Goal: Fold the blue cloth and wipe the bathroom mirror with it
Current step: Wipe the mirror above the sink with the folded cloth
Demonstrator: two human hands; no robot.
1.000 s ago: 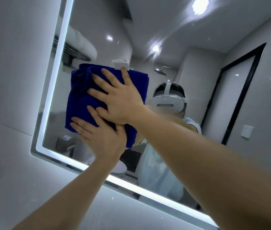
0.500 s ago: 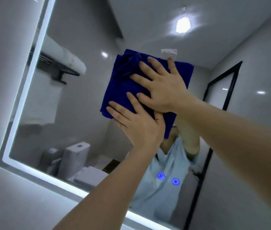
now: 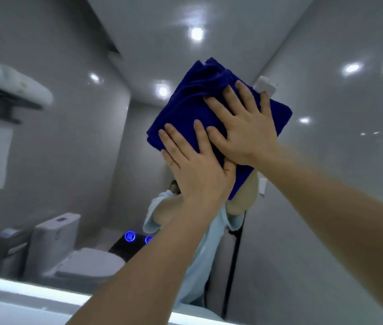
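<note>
- Mirror point(image 3: 73, 141): the bathroom mirror fills almost the whole frame, with a lit white strip along its bottom edge; the folded blue cloth is pressed against the glass just right of centre, in the upper half.
- Reflected in the glass: a toilet point(image 3: 68, 249) at lower left, a towel shelf point(image 3: 10, 87) at upper left, and bright ceiling lights point(image 3: 196, 34) at upper centre.
- Right arm: it enters from the lower right corner and reaches up to the cloth.
- Left arm: it rises from the bottom centre of the frame.
- Blue cloth point(image 3: 185, 109): a deep blue folded square, tilted like a diamond, bunched and wrinkled near its top corner, with a small white tag point(image 3: 264, 85) at its upper right edge.
- Right hand point(image 3: 244, 130): flat, fingers spread wide, palm pressing the cloth's right half onto the glass.
- Left hand point(image 3: 195, 165): flat, fingers close together, pressing the cloth's lower part, its thumb side tucked beneath the right hand.
- Two small glowing blue round icons point(image 3: 130, 237) sit below centre, beside the left forearm.
</note>
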